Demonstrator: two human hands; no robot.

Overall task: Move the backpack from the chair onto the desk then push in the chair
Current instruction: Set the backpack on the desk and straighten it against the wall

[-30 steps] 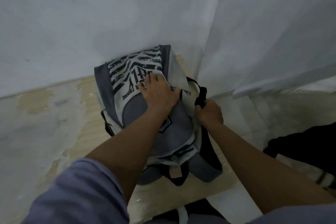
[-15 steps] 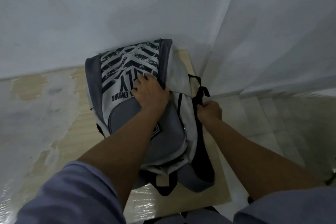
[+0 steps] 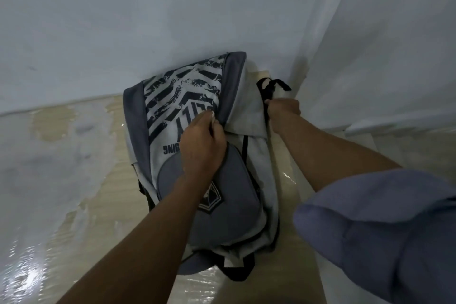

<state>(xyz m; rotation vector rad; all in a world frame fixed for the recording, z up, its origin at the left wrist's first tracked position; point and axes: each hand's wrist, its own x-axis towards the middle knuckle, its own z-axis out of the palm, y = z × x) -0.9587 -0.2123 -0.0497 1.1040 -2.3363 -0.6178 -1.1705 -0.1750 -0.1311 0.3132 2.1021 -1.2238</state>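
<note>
table (image 3: pixel 74 205): pale wood top, tucked into the wall corner
backpack (image 3: pixel 197 131): lying flat on the table, long axis running away toward the wall, top end touching it
left hand (image 3: pixel 202 145): resting on the front panel, fingers (image 3: pixel 209 116) pinching fabric near the print
right hand (image 3: pixel 283 108): off the right edge, fist closed around the black strap (image 3: pixel 270 86)
chair: not in view, probably behind, so next up is letting go and turning back

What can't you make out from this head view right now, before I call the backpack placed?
- Chair: not in the head view at all, so whether it is pushed in cannot be told.
- Backpack lettering: partly covered by the left hand.
- Right hand: fingers curl around the black strap, hiding the grip itself.
- Desk front edge: cut off by the frame bottom.
- Backpack's underside: hidden by the bag.
</note>
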